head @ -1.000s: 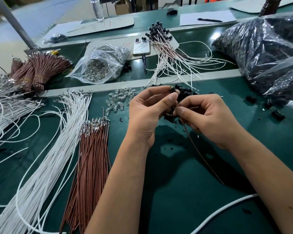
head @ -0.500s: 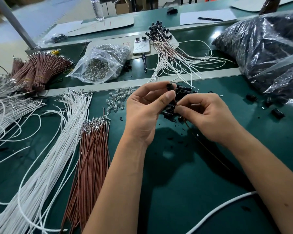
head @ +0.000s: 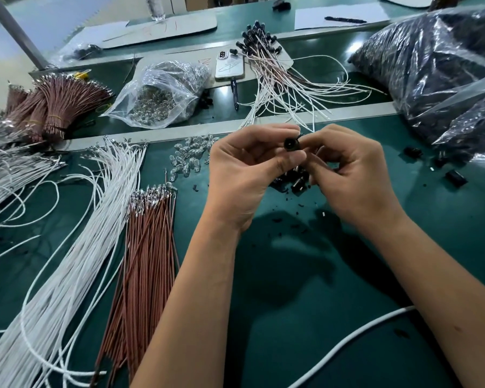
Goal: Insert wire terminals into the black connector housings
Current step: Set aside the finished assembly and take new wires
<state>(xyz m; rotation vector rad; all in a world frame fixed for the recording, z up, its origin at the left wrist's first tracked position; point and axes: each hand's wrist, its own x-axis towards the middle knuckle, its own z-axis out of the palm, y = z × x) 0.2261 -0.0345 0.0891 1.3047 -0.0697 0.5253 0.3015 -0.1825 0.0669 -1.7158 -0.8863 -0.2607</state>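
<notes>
My left hand (head: 244,172) pinches a small round black connector housing (head: 291,143) between thumb and forefinger, with its open end turned toward the camera. My right hand (head: 353,175) has its fingertips closed on the right side of the same housing. No wire shows between the fingers. A small pile of loose black housings (head: 296,181) lies on the green mat directly below the hands. Brown wires with metal terminals (head: 149,247) lie in a bundle left of my left forearm. Next to them, further left, lie long white wires (head: 76,247).
Clear small bulbs (head: 191,156) are scattered left of the hands, with a bag of them (head: 160,96) behind. Finished wired housings (head: 275,65) and a phone (head: 230,65) lie at the back. Big bags of black parts (head: 445,65) fill the right. A white cable (head: 347,340) crosses the near right.
Both hands have lifted slightly away from the mat. The housing has turned its opening toward the camera. The brown wire that trailed from my right hand is no longer seen.
</notes>
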